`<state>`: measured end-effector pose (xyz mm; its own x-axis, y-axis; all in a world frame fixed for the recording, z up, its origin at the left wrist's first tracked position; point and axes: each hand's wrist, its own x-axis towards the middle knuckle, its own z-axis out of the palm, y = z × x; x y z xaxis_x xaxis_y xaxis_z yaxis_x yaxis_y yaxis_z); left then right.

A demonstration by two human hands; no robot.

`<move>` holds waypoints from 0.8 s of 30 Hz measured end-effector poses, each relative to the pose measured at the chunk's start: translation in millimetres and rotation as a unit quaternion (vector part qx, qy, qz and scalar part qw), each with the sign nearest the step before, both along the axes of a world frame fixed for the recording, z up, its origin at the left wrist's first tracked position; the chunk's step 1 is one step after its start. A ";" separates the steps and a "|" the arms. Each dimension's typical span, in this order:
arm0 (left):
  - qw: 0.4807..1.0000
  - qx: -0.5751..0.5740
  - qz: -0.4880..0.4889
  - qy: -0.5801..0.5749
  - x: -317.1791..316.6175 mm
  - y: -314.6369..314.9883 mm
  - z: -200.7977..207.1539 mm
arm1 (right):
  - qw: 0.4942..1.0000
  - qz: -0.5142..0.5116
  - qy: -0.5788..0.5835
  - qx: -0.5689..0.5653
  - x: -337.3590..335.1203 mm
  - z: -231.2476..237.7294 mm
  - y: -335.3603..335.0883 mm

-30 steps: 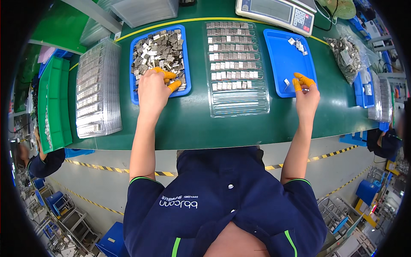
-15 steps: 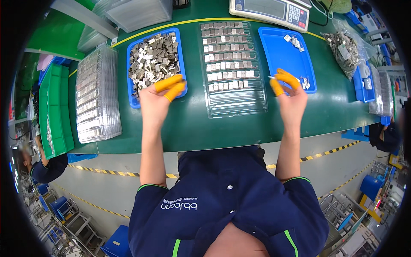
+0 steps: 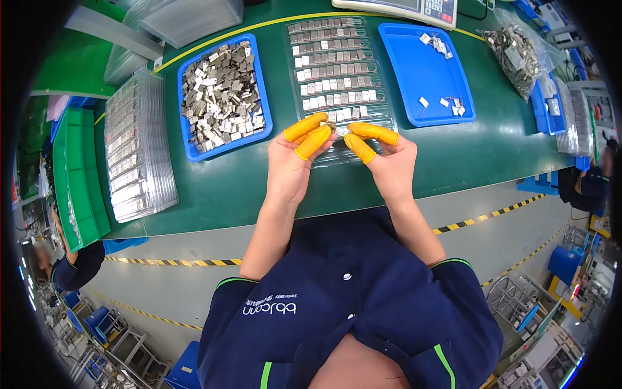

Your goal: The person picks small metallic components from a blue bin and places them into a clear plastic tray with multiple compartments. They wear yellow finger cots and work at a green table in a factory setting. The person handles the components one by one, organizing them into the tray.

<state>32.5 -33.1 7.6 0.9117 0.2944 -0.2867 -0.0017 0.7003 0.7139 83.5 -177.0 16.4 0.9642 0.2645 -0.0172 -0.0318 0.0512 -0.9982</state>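
Over the lower part of a clear plastic tray (image 3: pixel 340 155), both hands meet with their fingertips almost touching. My left hand (image 3: pixel 295 155), in yellow finger cots on thumb and forefinger, pinches a small grey metal piece (image 3: pixel 330 126). In my right hand (image 3: pixel 389 159), with yellow cots too, a small white piece (image 3: pixel 342 131) is held between thumb and finger. Rows of small grey and white rectangular parts (image 3: pixel 337 84) fill the upper tray. To the left, a blue tray (image 3: pixel 189 144) is heaped with similar grey and white parts. The blue tray (image 3: pixel 421 71) at right bears a few white pieces with thin wires.
Stacked clear trays (image 3: pixel 142 149) and a green bin (image 3: pixel 81 175) stand at the left. A scale (image 3: pixel 434 10) sits at the far edge. Farther right lies a plastic bag (image 3: pixel 515 58) of parts beside a small blue bin (image 3: pixel 547 110). Other people are at both sides.
My left hand has moved right from the heaped blue tray, and my right hand left from the other tray. They have come together over the clear tray.
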 end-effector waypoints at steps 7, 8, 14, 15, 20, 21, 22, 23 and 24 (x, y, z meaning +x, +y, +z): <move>0.998 0.060 -0.013 0.019 -2.1 -2.6 -2.4 | 1.000 0.000 -0.021 -0.015 1.7 6.1 -4.2; 0.997 0.079 -0.009 0.025 -3.5 -4.3 -0.9 | 0.999 0.011 -0.034 -0.027 1.9 7.5 -5.5; 0.987 0.152 -0.042 0.034 -10.7 -11.4 -1.7 | 0.994 0.094 -0.007 -0.059 8.6 9.2 -26.3; 0.990 0.131 -0.050 0.031 -10.8 -12.8 -1.5 | 0.993 0.103 0.010 -0.047 8.2 7.4 -27.7; 0.990 0.031 -0.140 0.018 -11.5 -7.7 -0.1 | 0.981 0.152 0.114 0.029 10.7 4.8 -32.7; 0.988 0.010 -0.154 0.020 -11.8 -6.7 -0.3 | 0.973 0.163 0.154 0.051 10.2 6.1 -33.6; 0.985 -0.011 -0.170 0.022 -11.5 -5.9 -0.4 | 0.963 0.174 0.194 0.072 10.1 7.1 -34.7; 0.984 -0.028 -0.176 0.018 -11.7 -5.2 -1.2 | 0.963 0.176 0.189 0.078 10.4 5.9 -34.9; 0.982 -0.044 -0.181 0.014 -12.3 -4.7 -2.5 | 0.963 0.179 0.184 0.083 10.9 3.7 -34.1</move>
<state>20.2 -37.8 5.1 0.9434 -0.0753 -0.3231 0.2783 0.7099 0.6470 94.4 -211.1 20.1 0.7469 0.6079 -0.2693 -0.4278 0.1293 -0.8946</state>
